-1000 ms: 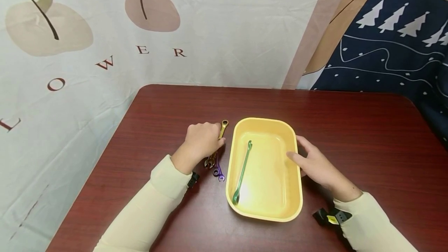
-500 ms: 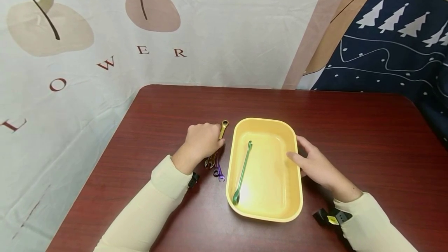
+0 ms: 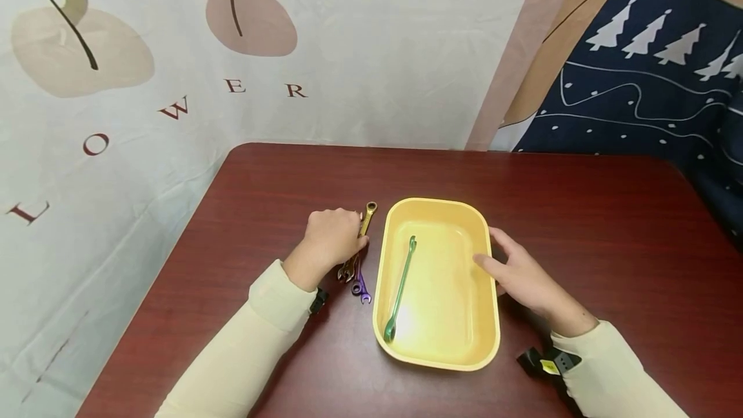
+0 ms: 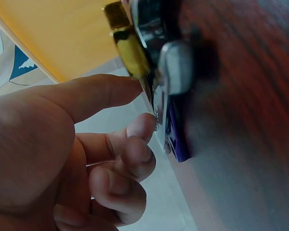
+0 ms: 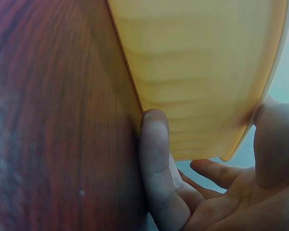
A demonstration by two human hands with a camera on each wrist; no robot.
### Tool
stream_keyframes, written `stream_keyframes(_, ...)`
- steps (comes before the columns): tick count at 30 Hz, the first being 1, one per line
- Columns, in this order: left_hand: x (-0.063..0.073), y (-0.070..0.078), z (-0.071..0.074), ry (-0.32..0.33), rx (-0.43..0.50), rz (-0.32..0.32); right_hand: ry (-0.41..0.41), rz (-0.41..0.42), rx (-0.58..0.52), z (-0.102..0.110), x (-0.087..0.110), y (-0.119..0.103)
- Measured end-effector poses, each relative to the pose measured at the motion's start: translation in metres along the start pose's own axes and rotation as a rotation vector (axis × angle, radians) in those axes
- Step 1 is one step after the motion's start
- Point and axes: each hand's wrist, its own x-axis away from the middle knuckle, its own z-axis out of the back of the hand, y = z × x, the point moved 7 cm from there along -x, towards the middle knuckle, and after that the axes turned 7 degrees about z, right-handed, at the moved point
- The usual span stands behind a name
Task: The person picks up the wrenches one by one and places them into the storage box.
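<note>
One gold-coloured metal wrench (image 3: 367,219) with a ring end lay beneath the left hand (image 3: 332,236), pinched, as far as the wrist view showed, between thumb and forefinger, the ring reaching out past the fingers. It looked stiff and hard to damage, light enough for one hand, though its polished finish was probably slippery; the bare shaft just below the ring seemed the best hold. Against it, on the near side of the same hand, bunched dark metallic wrench ends (image 3: 347,271) and a shiny purple metal wrench (image 3: 362,286), which could have snagged or come along with it; how many lay under the palm could not be told. Just right of that hand stood a deep yellow plastic tray (image 3: 435,366) on the reddish-brown wooden tabletop (image 3: 278,179), its wall in the way sideways. Inside lay a slim green metal wrench (image 3: 403,284), along the side nearest the left hand. The right hand (image 3: 525,276) gripped the opposite wall, thumb over the rim, other fingers outside.
</note>
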Motion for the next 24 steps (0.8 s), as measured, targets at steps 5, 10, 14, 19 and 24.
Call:
stream_keyframes(5,0.0002,-0.0006,-0.002,-0.01,-0.012,0.004,0.003,0.001,0.001,-0.0003,0.0004,0.0002)
stream_keyframes(10,0.0002,-0.001,-0.0047,-0.048,-0.021,0.008,0.0,0.008,0.001,-0.0008,0.0006,-0.0006)
stream_keyframes(14,0.0006,-0.0005,-0.0064,-0.07,-0.032,0.009,-0.001,0.011,-0.001,-0.0009,0.0006,-0.0007)
stream_keyframes(19,0.001,-0.0001,-0.0074,-0.079,-0.044,0.01,-0.001,0.009,-0.001,-0.0008,0.0004,-0.0008)
stream_keyframes(24,0.0017,0.0009,-0.0079,-0.094,-0.034,0.008,-0.001,0.005,-0.003,-0.0008,0.0003,-0.0004)
